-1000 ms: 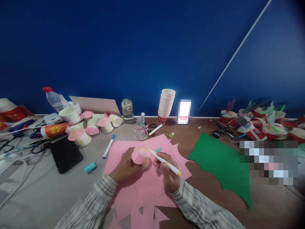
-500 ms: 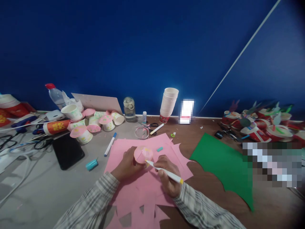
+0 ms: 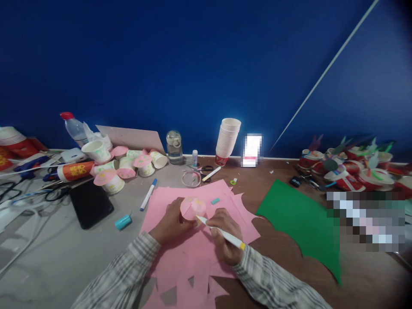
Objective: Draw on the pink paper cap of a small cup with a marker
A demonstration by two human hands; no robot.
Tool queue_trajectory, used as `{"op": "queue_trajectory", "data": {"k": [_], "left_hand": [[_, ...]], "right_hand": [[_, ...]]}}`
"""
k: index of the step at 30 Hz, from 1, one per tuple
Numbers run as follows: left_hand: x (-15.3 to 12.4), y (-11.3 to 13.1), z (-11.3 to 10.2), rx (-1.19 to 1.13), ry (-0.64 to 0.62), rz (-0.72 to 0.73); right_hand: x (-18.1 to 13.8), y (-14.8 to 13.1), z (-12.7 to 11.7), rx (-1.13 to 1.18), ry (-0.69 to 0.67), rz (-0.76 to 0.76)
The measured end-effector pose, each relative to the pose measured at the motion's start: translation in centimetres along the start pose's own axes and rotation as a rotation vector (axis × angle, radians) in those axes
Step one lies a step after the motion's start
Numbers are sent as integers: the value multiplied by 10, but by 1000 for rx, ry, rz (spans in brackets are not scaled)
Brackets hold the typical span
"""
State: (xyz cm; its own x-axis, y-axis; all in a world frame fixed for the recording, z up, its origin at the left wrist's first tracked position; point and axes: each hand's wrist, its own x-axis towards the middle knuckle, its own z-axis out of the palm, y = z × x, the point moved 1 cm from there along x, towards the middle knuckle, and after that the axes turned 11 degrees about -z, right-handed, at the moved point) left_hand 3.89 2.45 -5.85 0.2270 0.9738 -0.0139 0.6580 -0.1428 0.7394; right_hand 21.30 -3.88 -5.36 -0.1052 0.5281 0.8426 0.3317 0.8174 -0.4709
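My left hand (image 3: 171, 223) is wrapped round a small paper cup topped with a pink paper cap (image 3: 192, 207), held tilted over the pink paper sheets (image 3: 193, 253). My right hand (image 3: 223, 235) grips a white marker with a yellow end (image 3: 222, 232); its tip touches the lower right edge of the pink cap. A small teal marker cap (image 3: 215, 201) lies on the pink paper just beyond my hands.
A green sheet (image 3: 299, 219) lies to the right. A blue-capped marker (image 3: 148, 194), a teal cap (image 3: 123, 222) and a black phone (image 3: 91, 203) lie to the left, with decorated cups (image 3: 111, 182) behind. A cup stack (image 3: 228, 139), jar (image 3: 174, 148) and scissors (image 3: 201, 171) stand at the back.
The marker tip moved from the upper right of the pink cap down to its lower right edge. The cup was turned slightly in my left hand.
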Motion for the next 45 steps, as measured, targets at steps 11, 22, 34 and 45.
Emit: {"op": "queue_trajectory", "data": {"k": [11,22,34,45], "left_hand": [[-1,2,0,-11,-4,5],[0,2,0,7,24,24],[0,2,0,1,17,42],[-1,4,-1,-2,6,34]], "right_hand": [[3,0,-3,-56,20,7],[4,-3,-2,-40,4,3],[6,-4,-4,-67,58,42],[2,0,-3,-64,45,33]]}}
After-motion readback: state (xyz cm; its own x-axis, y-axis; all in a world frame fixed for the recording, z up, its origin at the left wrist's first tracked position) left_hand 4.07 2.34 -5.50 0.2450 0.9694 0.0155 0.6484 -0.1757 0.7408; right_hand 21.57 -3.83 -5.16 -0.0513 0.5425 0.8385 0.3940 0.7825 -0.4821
